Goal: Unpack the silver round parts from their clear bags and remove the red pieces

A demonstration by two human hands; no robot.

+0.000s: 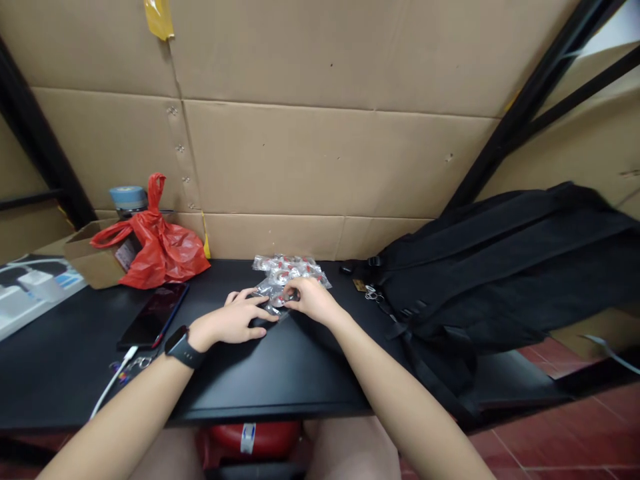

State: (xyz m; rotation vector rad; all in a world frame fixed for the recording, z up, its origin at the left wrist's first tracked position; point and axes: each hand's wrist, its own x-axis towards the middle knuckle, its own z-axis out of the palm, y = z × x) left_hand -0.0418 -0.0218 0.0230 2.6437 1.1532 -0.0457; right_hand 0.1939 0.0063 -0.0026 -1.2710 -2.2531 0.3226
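Several small clear plastic packets (287,267) with red and silvery contents lie in a pile on the black table (260,380), near the cardboard wall. In front of the pile is one more clear packet (274,303). My left hand (239,319), with a dark watch at the wrist, rests palm down with fingers spread, its fingertips on the left edge of that packet. From the right, my right hand (309,300) pinches the small round silvery and red item at the packet, thumb and forefinger together. The item is too small to make out fully.
A phone (156,315), a white cable (107,393) and keyrings lie at the left. Behind them are a red plastic bag (167,250), a cardboard box (93,257) and a white power strip (40,300). A black backpack (500,267) fills the right side.
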